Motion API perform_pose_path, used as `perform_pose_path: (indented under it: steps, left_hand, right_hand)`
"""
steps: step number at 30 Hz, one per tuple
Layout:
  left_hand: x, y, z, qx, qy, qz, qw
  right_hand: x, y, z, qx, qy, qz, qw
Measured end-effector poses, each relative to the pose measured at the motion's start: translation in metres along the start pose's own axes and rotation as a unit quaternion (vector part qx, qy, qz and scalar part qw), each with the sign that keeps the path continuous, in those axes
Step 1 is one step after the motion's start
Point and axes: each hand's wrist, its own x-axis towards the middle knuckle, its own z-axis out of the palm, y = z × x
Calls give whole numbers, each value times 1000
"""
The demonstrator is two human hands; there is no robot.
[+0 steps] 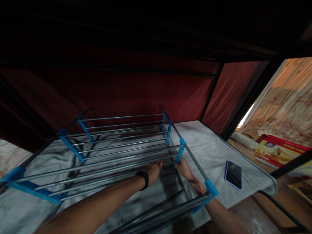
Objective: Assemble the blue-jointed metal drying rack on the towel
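Observation:
A rack of grey metal tubes (126,150) and blue plastic connectors (73,148) lies on its side across a grey-blanketed bed (209,146). My left hand (154,171), with a black band on the wrist, reaches between the tubes. Its fingers are curled round a metal tube near the rack's right end. Close by, my right hand (184,169) grips the lower end of a blue connector (180,152), where the tubes meet it. That forearm passes behind the near corner connector (211,188). Some fingertips are hidden by the rack.
A phone in a purple case (233,175) lies on the blanket at right. Dark frame posts (251,97) and a red fabric wall (136,92) stand around the bed. Beyond its right edge is a red and yellow box (280,151). A black curved bar (280,204) is at lower right.

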Motion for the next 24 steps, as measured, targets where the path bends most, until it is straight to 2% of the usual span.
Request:
perform_pose_path:
  steps: [4, 11, 16, 24]
  left_hand:
    - [17, -10, 9, -43, 2, 2, 999]
    - [15, -14, 19, -86, 33, 3, 996]
    - [13, -9, 17, -94, 51, -6, 994]
    - [15, -3, 15, -92, 35, -25, 995]
  right_hand:
    - [3, 5, 1, 4, -11, -6, 1000]
    - [4, 5, 0, 24, -21, -11, 999]
    - [2, 5, -2, 31, -32, -4, 999]
    - [-1, 8, -3, 43, -50, 10, 998]
